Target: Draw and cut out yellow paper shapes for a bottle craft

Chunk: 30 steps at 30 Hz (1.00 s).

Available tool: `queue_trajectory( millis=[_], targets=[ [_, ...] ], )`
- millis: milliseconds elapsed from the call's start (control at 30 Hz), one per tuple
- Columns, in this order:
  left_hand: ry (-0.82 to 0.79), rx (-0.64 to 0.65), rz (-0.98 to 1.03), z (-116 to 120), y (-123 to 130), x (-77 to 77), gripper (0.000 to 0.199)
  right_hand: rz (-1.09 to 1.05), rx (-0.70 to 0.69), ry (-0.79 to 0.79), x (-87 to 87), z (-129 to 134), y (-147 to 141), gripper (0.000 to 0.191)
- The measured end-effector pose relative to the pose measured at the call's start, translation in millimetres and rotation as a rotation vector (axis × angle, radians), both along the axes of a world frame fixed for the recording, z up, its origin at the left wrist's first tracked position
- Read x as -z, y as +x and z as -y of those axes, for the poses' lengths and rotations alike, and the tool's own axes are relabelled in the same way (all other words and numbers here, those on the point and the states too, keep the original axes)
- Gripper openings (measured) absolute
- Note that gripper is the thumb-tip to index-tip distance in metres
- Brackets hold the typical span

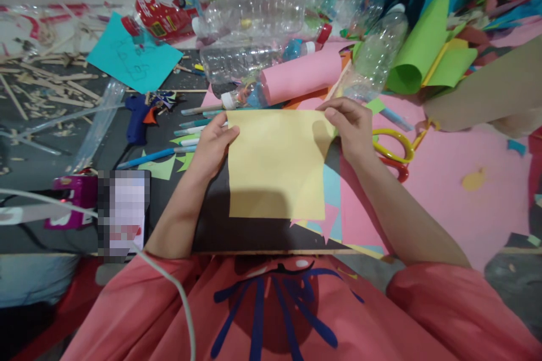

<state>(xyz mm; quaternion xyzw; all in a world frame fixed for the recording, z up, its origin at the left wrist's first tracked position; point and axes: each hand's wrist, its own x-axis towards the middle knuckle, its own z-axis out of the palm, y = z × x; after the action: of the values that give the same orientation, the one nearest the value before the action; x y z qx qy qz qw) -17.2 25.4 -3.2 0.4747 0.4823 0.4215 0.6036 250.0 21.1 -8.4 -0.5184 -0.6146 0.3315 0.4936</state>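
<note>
A sheet of pale yellow paper [275, 169] is stretched between my two hands, above the dark table near its front edge. My left hand [214, 144] pinches its upper left edge, thumb on the front. At the upper right corner, my right hand [349, 127] grips the sheet between thumb and fingers. Behind the sheet lie pink paper scraps [328, 220] and a light blue piece [332, 180]. Scissors with yellow and red handles [396, 146] rest just right of my right wrist. Several markers [158, 157] lie left of my left hand.
Clear plastic bottles [254, 17] and a pink paper roll [301, 76] crowd the back. On the left are a blue glue gun [138, 118], a phone [127, 208], a white cable [169, 276] and wooden sticks [55, 76]. Green paper rolls [423, 48] and large pink paper [440, 192] cover the right.
</note>
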Motion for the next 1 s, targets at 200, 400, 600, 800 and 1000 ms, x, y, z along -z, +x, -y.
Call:
queue_trajectory(
  millis=[200,400,600,800,1000],
  targets=[
    [-0.049,0.327,-0.153,10,4,-12.9,0.028,0.243,-0.288,-0.100,-21.4,15,-13,0.021],
    [-0.053,0.327,-0.151,14,10,-15.8,0.028,0.311,-0.512,-0.217,-24.8,20,-23,0.016],
    [0.027,0.320,-0.149,15,12,-15.0,0.023,0.388,-0.451,-0.023,-21.4,22,-23,0.012],
    [0.089,-0.076,-0.069,6,8,-5.0,0.017,0.370,-0.211,0.085,-22.0,10,-2,0.005],
    [-0.004,-0.136,0.058,3,9,-4.7,0.016,0.168,-0.116,0.162,-20.7,7,2,0.011]
  ],
)
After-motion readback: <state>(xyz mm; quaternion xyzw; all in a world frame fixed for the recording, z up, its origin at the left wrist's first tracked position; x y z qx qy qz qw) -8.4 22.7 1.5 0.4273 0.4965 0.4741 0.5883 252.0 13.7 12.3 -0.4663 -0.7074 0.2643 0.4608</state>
